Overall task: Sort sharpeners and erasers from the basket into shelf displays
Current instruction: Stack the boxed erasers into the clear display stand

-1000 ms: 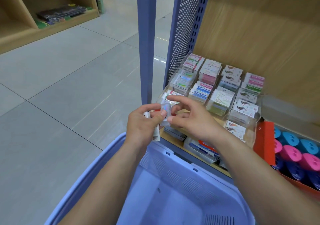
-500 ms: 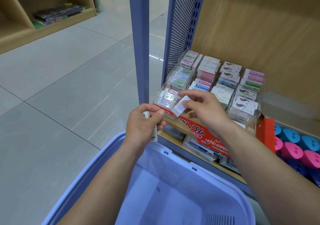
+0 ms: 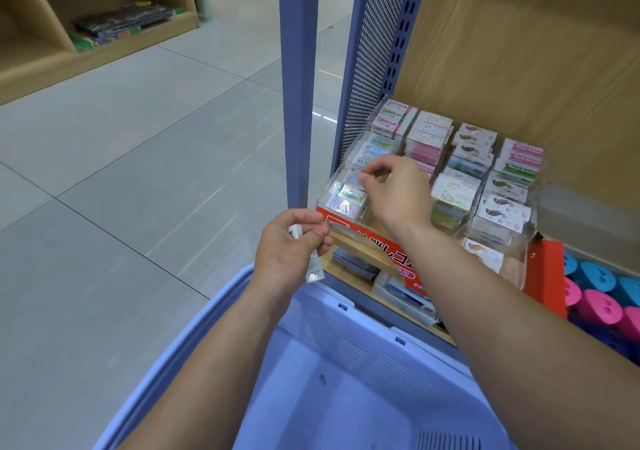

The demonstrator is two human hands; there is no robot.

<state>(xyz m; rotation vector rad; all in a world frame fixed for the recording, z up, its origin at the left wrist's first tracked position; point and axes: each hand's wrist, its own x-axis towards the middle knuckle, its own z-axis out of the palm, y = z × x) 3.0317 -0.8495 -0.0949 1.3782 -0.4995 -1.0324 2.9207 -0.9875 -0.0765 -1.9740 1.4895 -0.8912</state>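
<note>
gripping a clear-wrapped white eraser (image 3: 313, 264) between thumb and curled fingers, our left hand (image 3: 289, 247) hung just above the far rim of the lavender basket (image 3: 346, 352), and the eraser's lower end poked out below the fist. just up and to the right of that grip, our right hand (image 3: 398, 193) reached into the clear acrylic eraser display (image 3: 516, 259). its fingertips (image 3: 365, 177) were bunched at the second pocket of the leftmost column, and we could not tell whether they pinched anything. directly beneath those fingertips, the front pocket held two shiny wrapped erasers (image 3: 344, 200). below the right wrist ran the display's red label (image 3: 377, 241). far to the right of both hands, pink and blue round caps (image 3: 601, 307) sat in a red tray (image 3: 543, 273).
</note>
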